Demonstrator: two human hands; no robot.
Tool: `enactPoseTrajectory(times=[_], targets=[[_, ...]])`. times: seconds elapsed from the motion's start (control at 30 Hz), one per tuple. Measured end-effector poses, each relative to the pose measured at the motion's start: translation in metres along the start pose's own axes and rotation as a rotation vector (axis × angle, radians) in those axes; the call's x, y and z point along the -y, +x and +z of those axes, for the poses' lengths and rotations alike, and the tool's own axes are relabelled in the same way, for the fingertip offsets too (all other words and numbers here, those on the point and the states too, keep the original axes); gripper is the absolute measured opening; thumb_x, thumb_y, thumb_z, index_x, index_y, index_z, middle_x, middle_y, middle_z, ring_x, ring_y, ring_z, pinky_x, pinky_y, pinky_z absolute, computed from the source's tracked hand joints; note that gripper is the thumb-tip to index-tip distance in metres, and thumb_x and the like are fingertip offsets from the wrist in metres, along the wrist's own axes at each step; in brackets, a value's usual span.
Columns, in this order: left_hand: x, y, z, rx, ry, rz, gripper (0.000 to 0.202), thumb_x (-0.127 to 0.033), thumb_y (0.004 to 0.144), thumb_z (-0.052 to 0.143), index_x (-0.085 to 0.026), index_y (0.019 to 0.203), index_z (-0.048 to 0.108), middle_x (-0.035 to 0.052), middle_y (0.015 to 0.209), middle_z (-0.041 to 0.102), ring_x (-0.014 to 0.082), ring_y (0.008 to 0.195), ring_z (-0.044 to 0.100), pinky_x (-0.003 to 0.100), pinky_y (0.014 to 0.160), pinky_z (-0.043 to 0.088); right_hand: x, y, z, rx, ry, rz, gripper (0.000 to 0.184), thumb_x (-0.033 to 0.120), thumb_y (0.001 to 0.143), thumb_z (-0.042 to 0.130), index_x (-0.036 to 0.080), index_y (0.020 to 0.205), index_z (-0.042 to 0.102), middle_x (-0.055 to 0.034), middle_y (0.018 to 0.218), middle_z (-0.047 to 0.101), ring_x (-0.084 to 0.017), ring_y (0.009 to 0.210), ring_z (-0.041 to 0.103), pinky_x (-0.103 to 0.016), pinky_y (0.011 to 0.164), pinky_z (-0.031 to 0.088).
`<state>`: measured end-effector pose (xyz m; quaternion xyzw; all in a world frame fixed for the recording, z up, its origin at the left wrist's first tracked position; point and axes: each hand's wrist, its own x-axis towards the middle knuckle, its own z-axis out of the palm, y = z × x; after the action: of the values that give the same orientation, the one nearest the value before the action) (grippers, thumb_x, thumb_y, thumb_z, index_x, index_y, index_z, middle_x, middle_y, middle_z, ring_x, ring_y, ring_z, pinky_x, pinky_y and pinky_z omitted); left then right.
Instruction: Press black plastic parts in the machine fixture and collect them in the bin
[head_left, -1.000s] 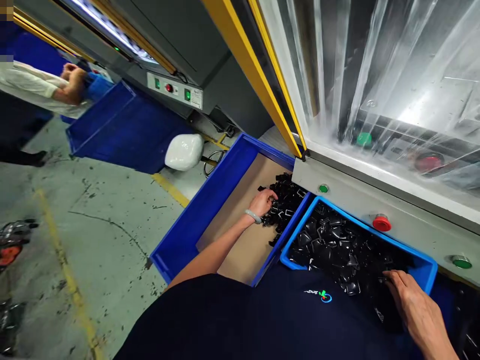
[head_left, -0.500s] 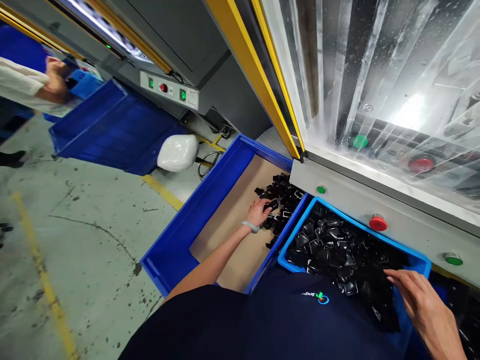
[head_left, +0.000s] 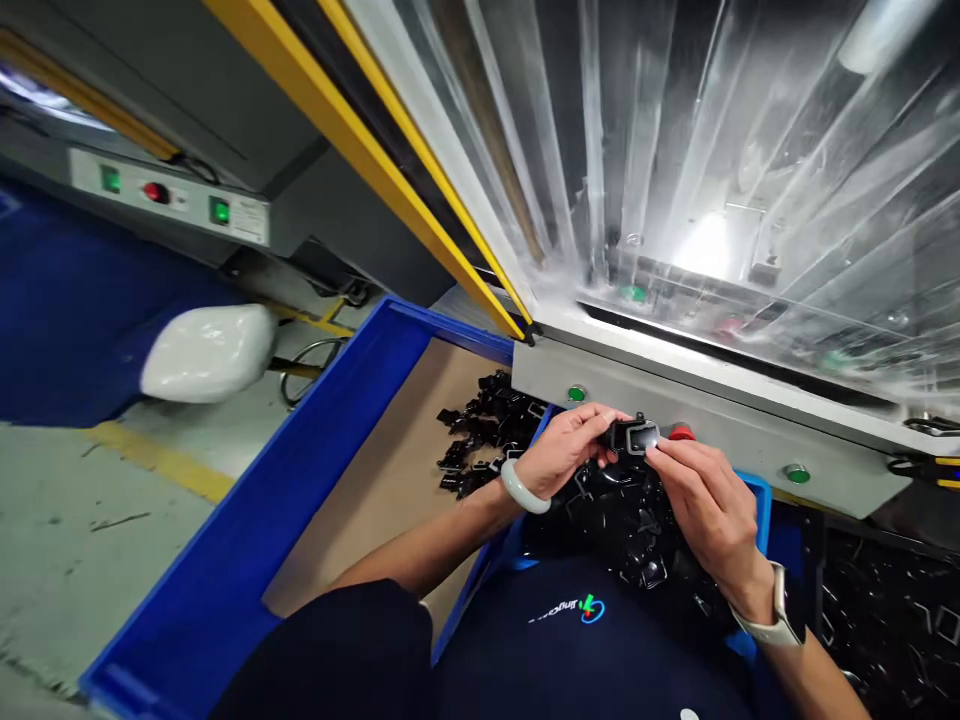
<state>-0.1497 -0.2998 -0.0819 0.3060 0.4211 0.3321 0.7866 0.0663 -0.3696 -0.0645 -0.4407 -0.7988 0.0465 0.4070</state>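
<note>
Just by the machine (head_left: 739, 430), the bin (head_left: 322, 440) has its black heap (head_left: 487, 425) against the right edge toward the far corner, with the tub (head_left: 763, 492) of glossy pieces (head_left: 637, 540) just past that edge. The left hand (head_left: 559, 455), in the heap a moment ago, and the right hand (head_left: 709, 505), then at the tub's right edge, now meet over its far edge, fingers closed on a small part (head_left: 643, 438); picking seems to have given way to two-handed handling

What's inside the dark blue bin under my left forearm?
A brown sheet, with black parts heaped toward the right. Your left forearm hides some of it; what's under the sheet is covered.
</note>
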Motion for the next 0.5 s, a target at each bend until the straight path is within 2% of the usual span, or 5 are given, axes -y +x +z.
enactPoseTrajectory(times=[0.1, 0.27, 0.4, 0.5], targets=[[-0.006, 0.006, 0.023, 0.062, 0.008, 0.018, 0.058, -0.065, 0.077, 0.090, -0.014, 0.100, 0.073, 0.0035, 0.085, 0.068, 0.0130, 0.066, 0.065, 0.025, 0.060, 0.050, -0.008, 0.004, -0.001, -0.001, -0.035, -0.031, 0.071, -0.002, 0.095, 0.066, 0.026, 0.158, 0.053, -0.0106, 0.122, 0.078, -0.023, 0.115, 0.074, -0.041, 0.095, 0.067], [-0.005, 0.017, 0.038, 0.085, 0.042, -0.006, 0.058, -0.068, 0.079, 0.086, -0.015, 0.089, 0.065, 0.0017, 0.081, 0.066, 0.0133, 0.065, 0.066, 0.025, 0.058, 0.051, -0.016, 0.000, -0.008, 0.001, -0.036, 0.024, 0.066, 0.000, 0.096, 0.063, 0.029, 0.156, 0.057, -0.0095, 0.121, 0.078, -0.023, 0.113, 0.074, -0.041, 0.091, 0.067], [-0.007, 0.029, 0.042, 0.068, 0.133, 0.062, 0.049, -0.055, 0.075, 0.093, -0.016, 0.089, 0.067, 0.0001, 0.077, 0.066, 0.0109, 0.062, 0.062, 0.024, 0.060, 0.052, -0.021, 0.009, -0.015, 0.065, -0.016, 0.055, 0.054, 0.001, 0.097, 0.062, 0.027, 0.144, 0.065, -0.0089, 0.120, 0.077, -0.022, 0.112, 0.072, -0.039, 0.092, 0.066], [-0.028, 0.045, 0.043, 0.068, 0.115, 0.141, 0.041, -0.046, 0.076, 0.092, -0.016, 0.089, 0.069, 0.0008, 0.081, 0.069, 0.0111, 0.064, 0.063, 0.025, 0.062, 0.053, -0.034, 0.042, -0.036, 0.122, 0.020, 0.070, 0.038, 0.005, 0.099, 0.063, 0.028, 0.128, 0.072, -0.0052, 0.117, 0.076, -0.018, 0.108, 0.073, -0.036, 0.094, 0.064]])
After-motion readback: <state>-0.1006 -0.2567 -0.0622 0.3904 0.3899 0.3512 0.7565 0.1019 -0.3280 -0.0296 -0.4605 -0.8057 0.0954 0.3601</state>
